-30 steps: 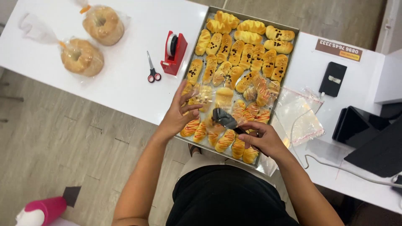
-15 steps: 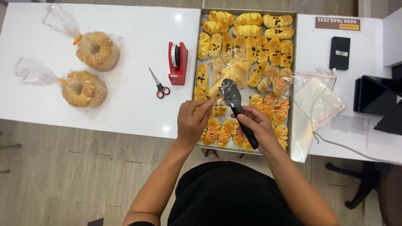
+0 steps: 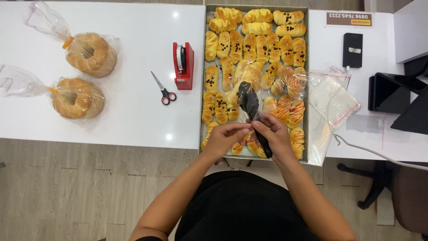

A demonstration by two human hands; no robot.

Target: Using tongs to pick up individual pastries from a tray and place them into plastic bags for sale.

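- Black tongs (image 3: 250,109): held over the near half of the baking tray (image 3: 306,89), scoop end pointing away from the person and handle end running down into the right hand.
- Right hand (image 3: 275,139): fingers clenched round the tongs' handle; the grip sits low on the handle, which gives reach but less control at the tip.
- Left hand (image 3: 225,137): fingers pinched together at the tongs' shaft, just beside the right hand; whether a scrap of clear plastic is also pinched cannot be told.
- Tray contents: rows of golden buns, those at the far end dotted with dark chips, those at the near right striped with red sauce; closely packed and touching.
- Clear plastic bags (image 3: 332,96): lying loose over the tray's right edge and onto the table (image 3: 133,111).
- Handling judgement: the tongs are best closed lightly and brought in from above, so that soft buns are not squashed nor neighbours dragged; sauce stripes are best left untouched.
- Elsewhere on the table: red tape dispenser (image 3: 183,65), scissors (image 3: 163,89), two bagged ring loaves (image 3: 91,53) well to the left.
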